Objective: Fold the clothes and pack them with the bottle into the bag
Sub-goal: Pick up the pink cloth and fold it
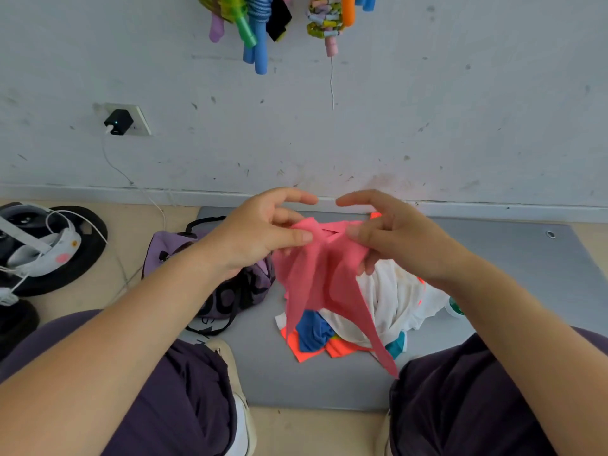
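Head view, looking down between the person's knees. The left hand and the right hand hold a pink garment up above a grey mat on the floor. Each hand pinches the upper edge of the garment between thumb and curled fingers, while both index fingers point toward each other, their tips close but apart. The garment hangs down in loose folds, one long strip reaching the right knee.

Beneath it lies a heap of unfolded clothes: white, blue, orange and teal pieces. A green-and-white bottle shows at the heap's right edge, mostly hidden by the right forearm. A purple bag with black straps lies on the mat just left of the heap, partly behind the left wrist. A black charger sits in a wall socket.
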